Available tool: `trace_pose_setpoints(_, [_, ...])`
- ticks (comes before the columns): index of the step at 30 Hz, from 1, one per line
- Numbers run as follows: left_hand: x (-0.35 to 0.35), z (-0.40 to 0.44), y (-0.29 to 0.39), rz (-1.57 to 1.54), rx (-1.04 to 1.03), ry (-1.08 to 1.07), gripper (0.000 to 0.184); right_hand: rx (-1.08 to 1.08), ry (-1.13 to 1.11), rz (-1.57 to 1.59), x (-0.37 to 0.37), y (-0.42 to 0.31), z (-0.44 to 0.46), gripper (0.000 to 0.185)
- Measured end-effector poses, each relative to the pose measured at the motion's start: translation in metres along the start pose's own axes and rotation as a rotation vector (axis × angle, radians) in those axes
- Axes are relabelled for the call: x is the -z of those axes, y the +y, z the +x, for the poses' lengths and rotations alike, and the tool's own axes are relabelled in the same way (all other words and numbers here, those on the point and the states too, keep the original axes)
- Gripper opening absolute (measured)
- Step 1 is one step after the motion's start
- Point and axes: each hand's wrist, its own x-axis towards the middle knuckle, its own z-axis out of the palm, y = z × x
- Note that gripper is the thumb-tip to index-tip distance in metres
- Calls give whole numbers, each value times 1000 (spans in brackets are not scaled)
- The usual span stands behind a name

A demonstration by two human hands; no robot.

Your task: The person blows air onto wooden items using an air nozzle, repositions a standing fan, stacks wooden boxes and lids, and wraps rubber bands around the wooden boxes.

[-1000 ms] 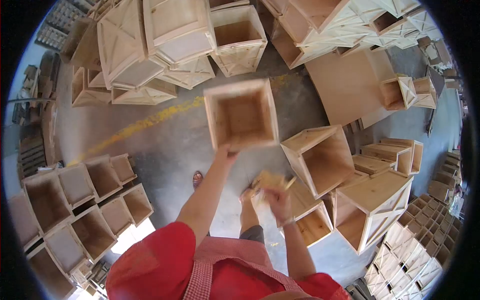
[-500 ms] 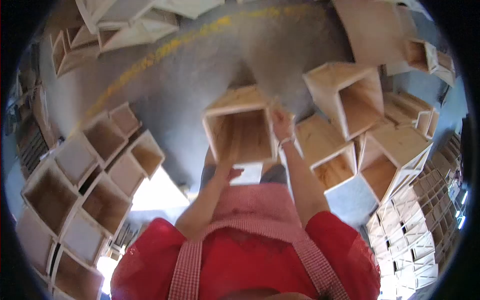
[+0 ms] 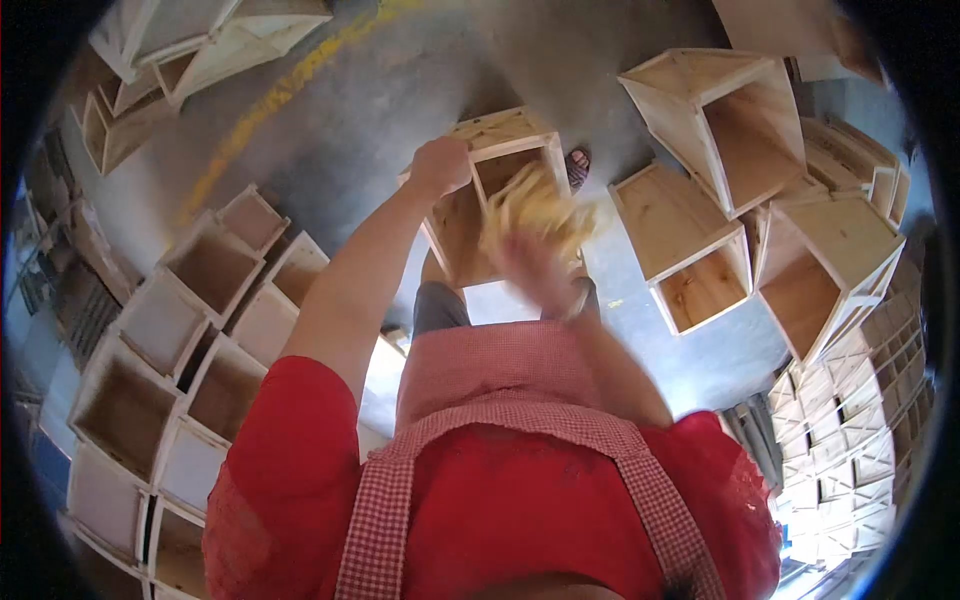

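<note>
A pale wooden box (image 3: 455, 232) with an open front stands in front of my legs, tilted in view. My left hand (image 3: 440, 168) is closed on its upper left edge. Smeared by motion, my right hand (image 3: 543, 272) holds a crumpled yellow cloth (image 3: 538, 212) at the right part of the box's opening. The cloth is blurred too and covers part of the box's inside and right edge. Whether it touches the wood I cannot tell.
Stacked open boxes (image 3: 125, 400) fill the left side. More wooden boxes (image 3: 690, 245) stand close on the right, with tall stacks (image 3: 835, 440) behind. Other wooden pieces (image 3: 210, 50) lie at upper left, near a yellow floor line (image 3: 265, 105). A sandalled foot (image 3: 578, 168) shows beside the box.
My left hand has gone from the box's lower edge up to its upper left edge. My right hand has left the right side and now moves the yellow cloth across the opening.
</note>
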Motion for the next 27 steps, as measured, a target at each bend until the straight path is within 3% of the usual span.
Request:
trace_pose_setpoints(1, [5, 4, 2, 10, -1, 28, 21, 182, -22, -160, -11, -6, -32, 9])
trace_pose_setpoints(3, [6, 8, 0, 34, -12, 9, 21, -146, 117, 395, -7, -38, -78, 12])
trace_pose_setpoints(4, [9, 6, 4, 42, -3, -16, 20, -523, 87, 451, 0, -56, -96, 13])
trace_pose_setpoints(5, [15, 9, 7, -35, 51, -157, 31, -638, 79, 564, -3, -58, -90, 13])
trace_pose_setpoints(6, [32, 1, 15, -9, 27, -164, 31, -757, 83, 672, -3, -64, -79, 13])
trace_pose_setpoints(8, [67, -16, 27, -78, -113, -531, 48, -406, 252, 326, -6, -92, -43, 10])
trace_pose_setpoints(9, [53, 1, 0, 87, -305, -529, 76, -399, 292, 342, -17, -95, -41, 10])
trace_pose_setpoints(11, [89, -24, -13, -589, -368, -667, 91, -397, 282, 399, -40, -103, -50, 14])
trace_pose_setpoints(12, [105, -45, -14, -559, -379, -687, 91, -406, 314, 411, -45, -111, -60, 14])
trace_pose_setpoints(14, [127, -77, 6, -1172, -393, -941, 86, -445, 439, 414, -40, -121, -80, 14])
trace_pose_setpoints(16, [94, -94, 38, -1194, -179, -795, 82, -526, 470, 508, -34, -116, -108, 12])
trace_pose_setpoints(18, [11, -73, 74, -1131, 4, -467, 82, -594, 480, 609, -31, -113, -135, 11])
trace_pose_setpoints(20, [-40, -46, 141, -1114, 225, -363, 87, -449, 463, 756, -27, -111, -158, 7])
trace_pose_setpoints(21, [-31, -56, 188, -1156, 485, -285, 84, -404, 454, 797, -22, -118, -170, 8])
trace_pose_setpoints(23, [-145, 21, 203, -1523, 397, 356, 73, -356, 398, 844, 0, -121, -188, 12])
trace_pose_setpoints(24, [-101, -15, 232, -1368, 657, 262, 58, -393, 350, 890, 4, -125, -204, 15])
trace_pose_setpoints(27, [-85, -37, 207, -1198, 635, 87, 49, -468, 414, 1087, 10, -114, -251, 17])
